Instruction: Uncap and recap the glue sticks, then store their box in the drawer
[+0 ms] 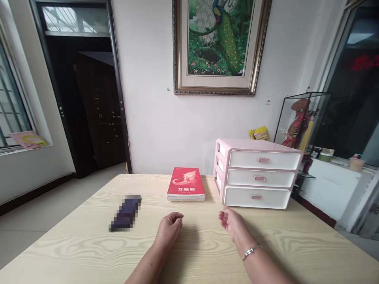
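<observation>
My left hand [169, 226] rests on the light wooden table [89, 252] near its middle, fingers curled into a loose fist with nothing visible in them. My right hand [231, 224] hovers a little to the right, fingers bent inward and held together, empty as far as I can see; a silver bracelet circles that wrist. A red book [186, 184] lies flat just beyond both hands. A pink organiser with three white drawers [257, 173], all closed, stands to the right of the book.
A dark flat object [125, 213], blurred out, lies on the table to the left of my left hand. Behind the table are a white wall with a framed peacock picture [219, 43], a dark doorway at left and a glass display case [302, 118] at right.
</observation>
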Available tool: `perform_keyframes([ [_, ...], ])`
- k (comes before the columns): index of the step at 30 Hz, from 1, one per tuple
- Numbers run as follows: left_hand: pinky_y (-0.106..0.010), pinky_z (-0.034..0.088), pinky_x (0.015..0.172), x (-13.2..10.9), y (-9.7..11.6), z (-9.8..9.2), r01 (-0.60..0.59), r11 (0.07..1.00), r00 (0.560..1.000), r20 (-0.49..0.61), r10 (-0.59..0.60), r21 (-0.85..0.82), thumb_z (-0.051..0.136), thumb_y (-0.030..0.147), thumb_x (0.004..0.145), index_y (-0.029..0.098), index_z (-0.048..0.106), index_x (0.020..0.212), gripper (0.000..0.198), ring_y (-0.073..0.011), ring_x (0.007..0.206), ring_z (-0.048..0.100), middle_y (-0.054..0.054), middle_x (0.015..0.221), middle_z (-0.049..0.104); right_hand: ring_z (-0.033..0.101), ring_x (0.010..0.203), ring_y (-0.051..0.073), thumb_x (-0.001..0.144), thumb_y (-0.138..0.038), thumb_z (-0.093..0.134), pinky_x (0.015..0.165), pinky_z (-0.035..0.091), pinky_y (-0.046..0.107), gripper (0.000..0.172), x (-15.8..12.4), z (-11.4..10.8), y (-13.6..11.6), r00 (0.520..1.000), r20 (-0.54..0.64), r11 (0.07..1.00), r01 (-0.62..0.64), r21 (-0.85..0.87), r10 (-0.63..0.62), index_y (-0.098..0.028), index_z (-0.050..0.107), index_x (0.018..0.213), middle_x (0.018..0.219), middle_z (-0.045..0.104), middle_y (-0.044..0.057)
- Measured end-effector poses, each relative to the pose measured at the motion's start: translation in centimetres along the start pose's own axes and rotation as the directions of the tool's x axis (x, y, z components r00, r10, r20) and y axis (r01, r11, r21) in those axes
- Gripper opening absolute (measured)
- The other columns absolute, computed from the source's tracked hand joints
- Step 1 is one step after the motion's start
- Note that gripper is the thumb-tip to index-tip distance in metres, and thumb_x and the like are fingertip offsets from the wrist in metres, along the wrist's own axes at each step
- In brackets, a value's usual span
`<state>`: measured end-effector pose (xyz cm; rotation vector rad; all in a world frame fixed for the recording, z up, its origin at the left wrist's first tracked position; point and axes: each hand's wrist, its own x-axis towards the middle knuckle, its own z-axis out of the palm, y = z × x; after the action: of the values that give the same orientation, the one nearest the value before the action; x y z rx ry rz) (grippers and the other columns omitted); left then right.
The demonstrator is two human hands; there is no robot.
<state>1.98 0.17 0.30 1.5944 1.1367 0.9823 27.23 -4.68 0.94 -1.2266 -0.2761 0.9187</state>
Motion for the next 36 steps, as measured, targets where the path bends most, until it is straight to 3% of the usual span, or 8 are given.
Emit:
perform_keyframes([
  [4,-0.024,0.042,0.053,-0.7,2.4,-0.8,0.074,0.935,0.995,0.084,-0.047,-0.347,0.058,0.026,0.071,0.013,0.063,0.108,0.039,-0.0154,0.067,0.060,-0.001,0.073,0.063,0.066,0.056,0.014,0.067,-0.006,0.057,0.045,0.044,0.019,0.059,-4.9,4.5,1.0,0.978,0.173,0.993,-0.108,-0.039,0.114,-0.016,0.050,0.125,0.070,0.068,0.001],
  [8,-0.024,0.041,0.053,-0.9,5.6,-2.8,0.113,0.765,0.970,0.236,0.053,-0.635,0.061,0.013,0.067,0.014,0.044,0.138,0.074,-0.0146,0.067,0.059,-0.002,0.078,0.064,0.062,0.064,0.011,0.063,-0.001,0.051,0.052,0.042,0.018,0.084,-9.2,7.9,-1.2,0.871,0.487,0.995,-0.092,0.022,0.070,-0.019,0.036,0.143,0.077,0.067,0.000],
  [12,-0.023,0.040,0.053,-1.0,9.8,-5.4,0.032,0.623,0.893,0.302,0.333,-0.782,0.057,0.004,0.071,0.025,0.024,0.153,0.091,-0.0116,0.057,0.052,0.002,0.068,0.059,0.050,0.057,0.009,0.069,-0.003,0.057,0.052,0.036,0.019,0.089,-12.2,10.4,-5.0,0.630,0.767,0.976,-0.062,0.208,-0.123,-0.026,0.028,0.150,0.068,0.059,-0.005],
  [15,-0.019,0.034,0.046,-1.3,12.9,-7.1,-0.027,0.517,0.814,0.281,0.508,-0.855,0.056,0.001,0.072,0.033,0.018,0.153,0.095,-0.0091,0.051,0.045,0.004,0.064,0.055,0.039,0.051,0.008,0.075,-0.009,0.062,0.050,0.029,0.020,0.085,-13.9,11.5,-7.8,0.441,0.853,0.942,-0.047,0.332,-0.279,-0.030,0.029,0.151,0.059,0.050,-0.008],
  [20,-0.015,0.032,0.040,-1.8,16.2,-8.6,-0.112,0.368,0.589,0.237,0.773,-0.923,0.053,0.000,0.073,0.042,0.008,0.153,0.101,-0.0077,0.041,0.033,0.008,0.054,0.047,0.028,0.043,0.008,0.083,-0.016,0.064,0.043,0.026,0.021,0.077,-16.4,12.0,-11.0,0.248,0.851,0.884,0.059,0.463,-0.463,-0.041,0.031,0.148,0.050,0.041,-0.011],
  [23,-0.013,0.033,0.040,-1.6,17.0,-8.8,-0.146,0.321,0.487,0.215,0.847,-0.936,0.051,-0.001,0.073,0.046,0.003,0.151,0.103,-0.0067,0.037,0.030,0.010,0.051,0.043,0.022,0.038,0.007,0.085,-0.022,0.067,0.039,0.024,0.020,0.078,-16.8,11.8,-11.3,0.216,0.836,0.863,0.104,0.495,-0.505,-0.049,0.029,0.147,0.047,0.037,-0.013],
  [26,-0.013,0.033,0.039,-0.9,17.2,-8.7,-0.170,0.299,0.440,0.199,0.875,-0.939,0.053,0.002,0.076,0.049,0.001,0.150,0.102,-0.0056,0.035,0.030,0.011,0.049,0.041,0.019,0.035,0.007,0.083,-0.027,0.071,0.036,0.022,0.020,0.081,-16.2,11.7,-11.0,0.232,0.818,0.850,0.125,0.511,-0.526,-0.051,0.027,0.147,0.043,0.033,-0.013],
  [36,-0.013,0.030,0.039,2.2,15.5,-8.4,-0.186,0.321,0.479,0.199,0.855,-0.929,0.058,0.005,0.079,0.050,0.000,0.149,0.101,-0.0065,0.037,0.029,0.011,0.050,0.040,0.018,0.036,0.009,0.083,-0.021,0.069,0.035,0.020,0.022,0.083,-13.5,11.7,-11.3,0.287,0.784,0.832,0.105,0.545,-0.550,-0.050,0.025,0.148,0.043,0.030,-0.012],
])
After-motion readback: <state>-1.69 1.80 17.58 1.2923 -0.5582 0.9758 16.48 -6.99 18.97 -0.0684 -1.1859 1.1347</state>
